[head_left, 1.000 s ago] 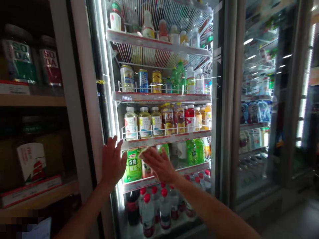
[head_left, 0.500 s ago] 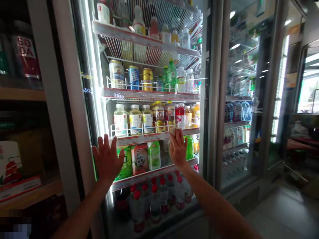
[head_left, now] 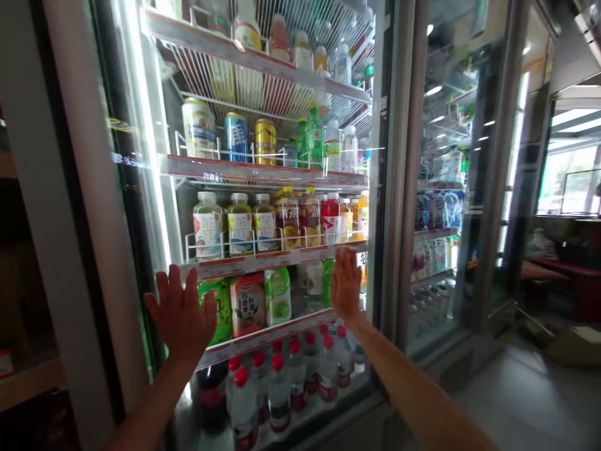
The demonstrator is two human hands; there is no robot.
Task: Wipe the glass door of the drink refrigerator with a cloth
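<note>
Before me stands a lit drinks cooler behind a glass door [head_left: 141,275]. My left hand [head_left: 181,316] is raised at the lower left with fingers spread, seemingly flat against the glass. Beside it, behind the glass, are a green carton-like drink [head_left: 216,307], a red tea bottle [head_left: 247,304] and a green-labelled bottle [head_left: 278,294]. My right hand [head_left: 346,288] is held up farther right, fingers stretched upward and close together, in front of a shelf edge and a bright green bottle [head_left: 327,282]. It is slightly blurred, and its palm side is hidden.
Above are shelves with tea bottles [head_left: 240,224], cans [head_left: 265,141] and green soda bottles [head_left: 314,134]. Red-capped clear bottles [head_left: 279,394] stand at the bottom. A metal door frame [head_left: 402,188] and another cooler door [head_left: 441,300] are to the right; a dark cabinet edge [head_left: 28,250] is left.
The view has come closer and turned right, so the shelves sit farther left. My right hand has moved right across the cooler front; my left hand stays spread at the left side.
</note>
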